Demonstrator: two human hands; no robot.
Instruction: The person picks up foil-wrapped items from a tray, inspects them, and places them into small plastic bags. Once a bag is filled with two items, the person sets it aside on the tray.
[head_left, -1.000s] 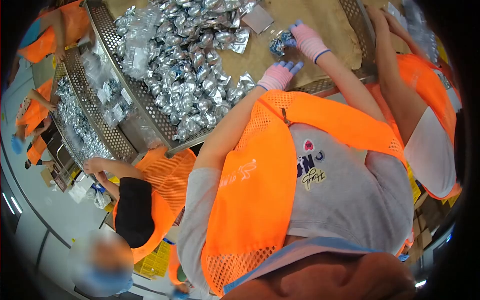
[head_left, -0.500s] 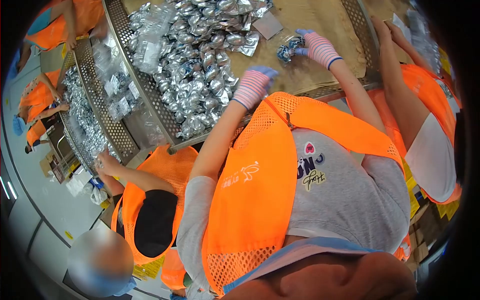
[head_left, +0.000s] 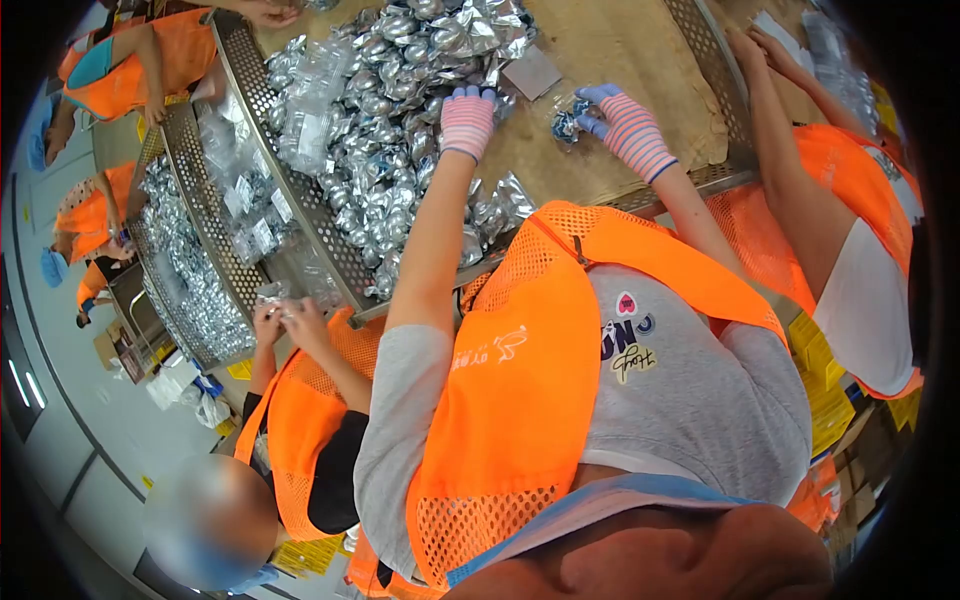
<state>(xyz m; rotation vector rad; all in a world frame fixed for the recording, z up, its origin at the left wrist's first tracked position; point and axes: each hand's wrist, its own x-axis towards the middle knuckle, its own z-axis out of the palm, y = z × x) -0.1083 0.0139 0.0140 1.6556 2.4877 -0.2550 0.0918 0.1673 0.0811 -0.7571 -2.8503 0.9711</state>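
Small bag: a clear small bag (head_left: pixel 566 120) with blue and silver pieces inside lies on the brown tabletop (head_left: pixel 625 45), just right of the foil heap, at the right hand's fingertips.
Right hand: the striped-gloved right hand (head_left: pixel 627 128) has its fingers curled onto the bag's right edge and pinches it.
Left hand: the left hand (head_left: pixel 467 120), in the same kind of glove, is stretched out with its fingers down on the edge of the heap; I cannot tell whether it grips anything.
Heap: silver foil packets (head_left: pixel 390 90) are piled inside a tray with a perforated metal rim (head_left: pixel 300 215).
Nearby: a flat grey pouch (head_left: pixel 531 72) lies between heap and bag.
Neighbours: a co-worker's forearm (head_left: pixel 785 130) reaches in on the right; another co-worker's hands (head_left: pixel 285 320) meet at the rim on the left.
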